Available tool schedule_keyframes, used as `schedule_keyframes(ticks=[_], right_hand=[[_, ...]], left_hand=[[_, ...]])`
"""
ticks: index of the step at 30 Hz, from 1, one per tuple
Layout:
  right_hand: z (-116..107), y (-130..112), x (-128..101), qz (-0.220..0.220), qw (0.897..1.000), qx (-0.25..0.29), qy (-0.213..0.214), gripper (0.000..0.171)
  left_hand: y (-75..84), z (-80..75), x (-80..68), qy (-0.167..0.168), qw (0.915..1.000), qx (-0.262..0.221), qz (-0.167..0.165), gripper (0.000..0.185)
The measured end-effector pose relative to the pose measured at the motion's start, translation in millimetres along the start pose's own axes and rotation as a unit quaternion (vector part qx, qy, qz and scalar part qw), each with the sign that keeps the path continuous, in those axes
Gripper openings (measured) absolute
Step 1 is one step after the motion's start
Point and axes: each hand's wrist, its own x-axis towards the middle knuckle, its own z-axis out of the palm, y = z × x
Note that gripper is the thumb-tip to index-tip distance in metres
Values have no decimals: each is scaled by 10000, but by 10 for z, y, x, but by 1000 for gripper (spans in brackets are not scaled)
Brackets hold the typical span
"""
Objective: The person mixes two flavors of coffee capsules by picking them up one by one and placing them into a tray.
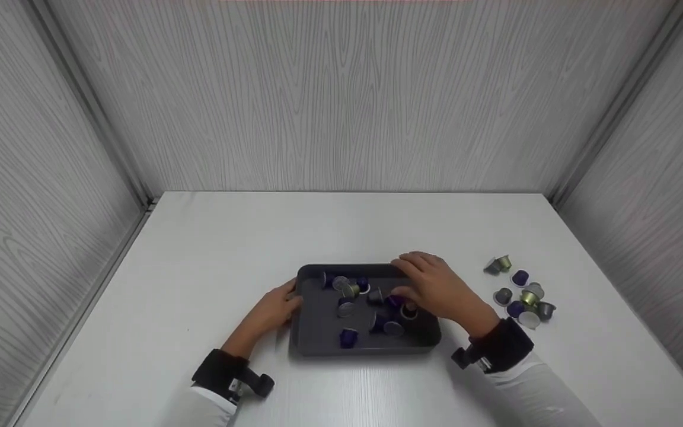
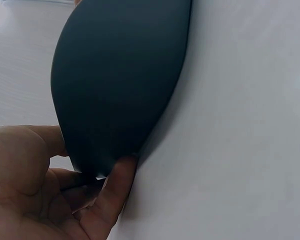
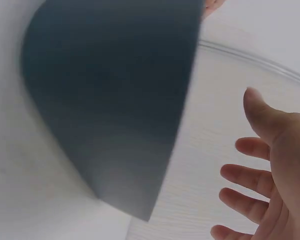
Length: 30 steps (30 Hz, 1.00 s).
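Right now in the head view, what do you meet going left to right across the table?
Left hand at the tray's left wall → dark tray of capsules → right hand over its right part → loose capsules on the table.

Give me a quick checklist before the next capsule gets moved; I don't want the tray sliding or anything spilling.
1. Left hand steadies the tray at its left edge: ok.
2. Right hand open, holding nothing: ok by the right wrist view.
3. Tray flat on the table: ok.
4. Loose capsules lie apart from the tray, on its right: ok.
5. Capsule under the right hand free to grasp: cannot tell.
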Motion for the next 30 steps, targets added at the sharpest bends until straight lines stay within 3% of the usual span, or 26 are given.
schedule_keyframes(ticks=[11,23,30], right_hand=[[-2,138,-280,1048,9924,-113,-628,71],[22,347,-510,1881,9795,-162,-696,74],[-5,463,-620,2395,9647,-145,-1084,76]], left_hand=[[-9,1,-5,66,9998,134,120,57],[-16,-2,-5,-17,9999,-136,52,57],[-11,-4,-5,-1,9999,-156,43,57]])
